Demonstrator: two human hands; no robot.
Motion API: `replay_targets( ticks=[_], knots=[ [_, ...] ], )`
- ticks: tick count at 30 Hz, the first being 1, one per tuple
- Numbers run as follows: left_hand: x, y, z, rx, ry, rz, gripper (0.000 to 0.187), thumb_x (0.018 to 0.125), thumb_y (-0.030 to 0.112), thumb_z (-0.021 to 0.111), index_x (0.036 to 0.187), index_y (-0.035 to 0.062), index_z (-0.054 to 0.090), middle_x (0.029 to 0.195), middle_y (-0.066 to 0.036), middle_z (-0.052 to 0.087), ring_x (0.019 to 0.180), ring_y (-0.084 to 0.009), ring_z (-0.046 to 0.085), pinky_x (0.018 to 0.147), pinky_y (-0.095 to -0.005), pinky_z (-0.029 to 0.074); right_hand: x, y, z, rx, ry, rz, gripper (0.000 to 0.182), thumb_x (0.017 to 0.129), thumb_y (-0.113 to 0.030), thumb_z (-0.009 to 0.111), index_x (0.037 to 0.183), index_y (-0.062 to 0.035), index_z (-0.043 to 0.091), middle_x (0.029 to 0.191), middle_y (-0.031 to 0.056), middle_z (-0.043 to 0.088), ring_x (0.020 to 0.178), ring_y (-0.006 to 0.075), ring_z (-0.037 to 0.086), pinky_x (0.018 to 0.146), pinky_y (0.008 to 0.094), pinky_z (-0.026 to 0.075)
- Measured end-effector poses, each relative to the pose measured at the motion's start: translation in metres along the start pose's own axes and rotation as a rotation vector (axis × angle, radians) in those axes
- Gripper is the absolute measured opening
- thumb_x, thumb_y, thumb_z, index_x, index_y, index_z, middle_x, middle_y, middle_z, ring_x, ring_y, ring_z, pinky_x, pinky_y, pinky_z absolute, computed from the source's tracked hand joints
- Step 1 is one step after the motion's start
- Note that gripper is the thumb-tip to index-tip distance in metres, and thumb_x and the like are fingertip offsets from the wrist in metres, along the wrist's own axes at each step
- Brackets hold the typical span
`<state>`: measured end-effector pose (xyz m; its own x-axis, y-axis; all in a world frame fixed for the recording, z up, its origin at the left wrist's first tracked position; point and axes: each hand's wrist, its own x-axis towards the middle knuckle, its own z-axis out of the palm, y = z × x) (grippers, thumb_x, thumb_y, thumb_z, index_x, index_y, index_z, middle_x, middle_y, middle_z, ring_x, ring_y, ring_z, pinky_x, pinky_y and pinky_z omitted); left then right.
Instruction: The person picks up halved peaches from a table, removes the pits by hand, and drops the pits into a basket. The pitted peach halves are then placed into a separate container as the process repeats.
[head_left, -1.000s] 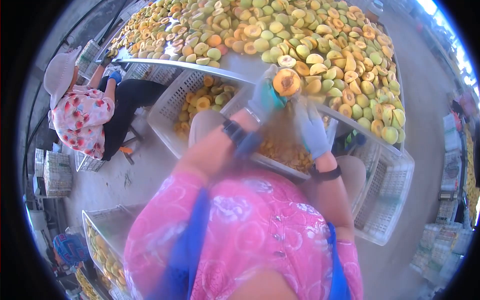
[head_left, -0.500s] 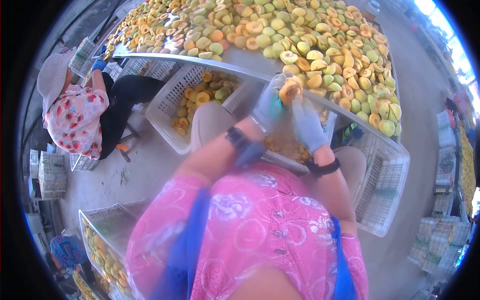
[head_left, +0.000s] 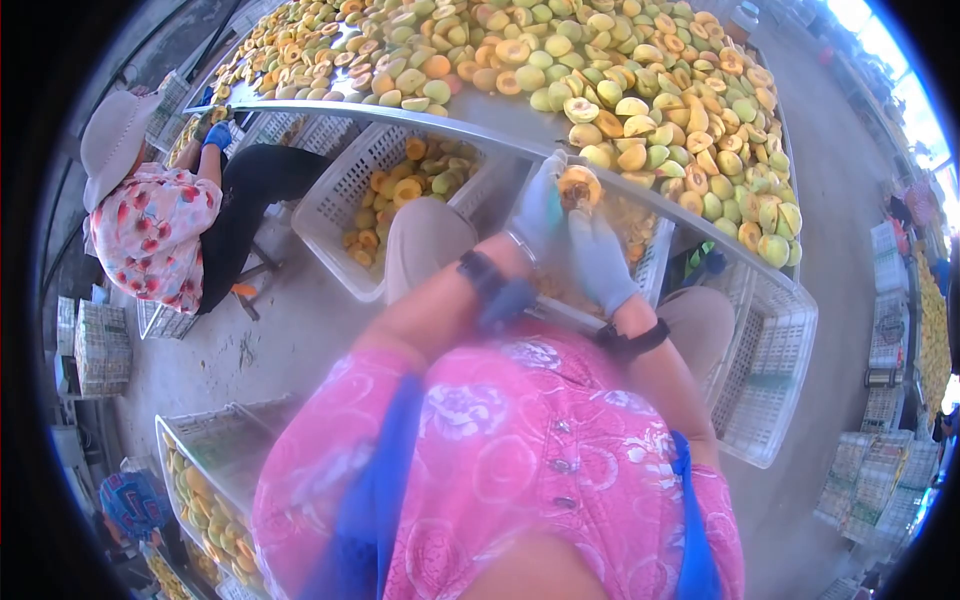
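Observation:
My gloved left hand [head_left: 540, 205] is closed on a halved orange fruit [head_left: 579, 188], its cut face turned up and a dark pit area in the middle. Against the fruit's lower edge is my gloved right hand [head_left: 597, 250], fingers pressed together; whatever they hold is too small to make out. Both hands are just past the near edge of the metal table [head_left: 500, 115], over a crate [head_left: 565, 318] of small orange pieces. Many halved green and orange fruits [head_left: 640, 105] are piled on the table.
A white crate of fruit halves [head_left: 330, 255] stands left of my knees, another crate [head_left: 770, 400] on the right. A co-worker [head_left: 150, 220] in a hat sits at the left. Behind that, a fruit crate [head_left: 200, 420] rests at lower left.
My right hand has moved left and slightly down, under the fruit. The fruit has tilted, showing more of its cut face. The co-worker's blue-gloved hand has moved slightly.

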<state>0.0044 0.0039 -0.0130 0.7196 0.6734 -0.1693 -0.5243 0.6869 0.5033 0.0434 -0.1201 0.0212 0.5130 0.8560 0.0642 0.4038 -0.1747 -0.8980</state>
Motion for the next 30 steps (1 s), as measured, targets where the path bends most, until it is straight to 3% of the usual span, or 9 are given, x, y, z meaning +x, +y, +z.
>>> replay_targets(
  ticks=[4,9,12,16,18,22,25,27,30],
  knots=[
    [-0.012,0.009,0.012,0.002,-0.034,-0.072,0.033,0.098,0.030,0.040,0.101,0.0033,0.059,0.089,-0.007,0.061,0.080,-0.0164,0.058,0.075,-0.0296,0.049,0.002,-0.004,0.003,0.055,0.024,-0.016,0.044,0.095,-0.034,0.038,0.111,0.0043,0.053,0.095,0.0242,0.060,0.092,0.0358,0.057,0.082,0.0391,0.042],
    [-0.023,0.009,0.025,0.499,0.028,0.407,0.033,0.096,0.033,0.044,0.102,0.0043,0.058,0.087,-0.005,0.061,0.079,-0.0159,0.058,0.072,-0.0282,0.049,0.005,-0.014,0.000,0.104,-0.030,0.037,0.044,0.095,-0.035,0.038,0.109,0.0039,0.055,0.093,0.0234,0.061,0.090,0.0354,0.057,0.082,0.0385,0.042],
    [-0.003,0.007,0.000,0.167,-0.040,0.133,0.029,0.096,0.029,0.045,0.104,0.0039,0.058,0.090,-0.005,0.060,0.084,-0.0146,0.058,0.075,-0.0267,0.048,0.004,-0.011,0.002,0.082,-0.006,0.031,0.044,0.095,-0.035,0.038,0.109,0.0038,0.055,0.093,0.0236,0.060,0.089,0.0348,0.057,0.081,0.0381,0.043],
    [-0.015,0.009,0.010,0.280,0.000,0.211,0.026,0.096,0.027,0.049,0.104,0.0041,0.058,0.090,-0.003,0.059,0.080,-0.0102,0.057,0.072,-0.0242,0.048,0.003,-0.019,0.001,0.166,-0.041,0.122,0.046,0.096,-0.037,0.038,0.111,0.0037,0.054,0.094,0.0229,0.061,0.089,0.0340,0.057,0.082,0.0376,0.042],
    [-0.030,0.013,0.024,0.922,0.011,0.603,0.023,0.093,0.023,0.049,0.103,0.0049,0.057,0.092,-0.005,0.059,0.086,-0.0162,0.057,0.074,-0.0276,0.048,0.003,-0.027,-0.004,0.165,-0.087,0.151,0.056,0.096,-0.045,0.033,0.111,0.0048,0.054,0.097,0.0247,0.060,0.091,0.0351,0.057,0.083,0.0383,0.042],
    [-0.006,0.003,-0.002,0.641,-0.013,0.556,0.020,0.087,0.014,0.054,0.104,0.0056,0.057,0.091,-0.006,0.059,0.085,-0.0179,0.057,0.076,-0.0289,0.048,0.008,-0.005,0.006,0.058,-0.028,0.055,0.067,0.095,-0.054,0.029,0.111,0.0062,0.054,0.096,0.0253,0.060,0.090,0.0332,0.058,0.082,0.0367,0.043],
    [-0.003,0.011,-0.006,0.043,-0.072,0.021,0.025,0.080,0.005,0.055,0.105,0.0047,0.057,0.095,-0.007,0.058,0.086,-0.0178,0.057,0.077,-0.0286,0.047,0.006,-0.003,0.010,0.095,-0.011,0.021,0.068,0.096,-0.054,0.028,0.110,0.0068,0.055,0.095,0.0264,0.060,0.088,0.0325,0.058,0.081,0.0360,0.043],
    [-0.030,0.019,0.019,0.924,-0.026,0.498,0.019,0.089,0.015,0.052,0.102,0.0032,0.057,0.091,-0.006,0.059,0.081,-0.0153,0.057,0.072,-0.0258,0.047,0.005,-0.013,0.008,0.182,-0.068,0.121,0.060,0.096,-0.047,0.032,0.113,0.0065,0.053,0.098,0.0280,0.059,0.088,0.0343,0.058,0.081,0.0374,0.043],
    [-0.031,0.019,0.027,0.657,0.002,0.447,0.023,0.095,0.022,0.050,0.095,0.0002,0.058,0.080,-0.006,0.060,0.068,-0.0094,0.054,0.058,-0.0243,0.044,0.005,0.005,0.014,0.185,-0.081,0.065,0.046,0.095,-0.035,0.039,0.112,0.0057,0.053,0.098,0.0242,0.059,0.089,0.0328,0.057,0.082,0.0369,0.043]
  ],
)
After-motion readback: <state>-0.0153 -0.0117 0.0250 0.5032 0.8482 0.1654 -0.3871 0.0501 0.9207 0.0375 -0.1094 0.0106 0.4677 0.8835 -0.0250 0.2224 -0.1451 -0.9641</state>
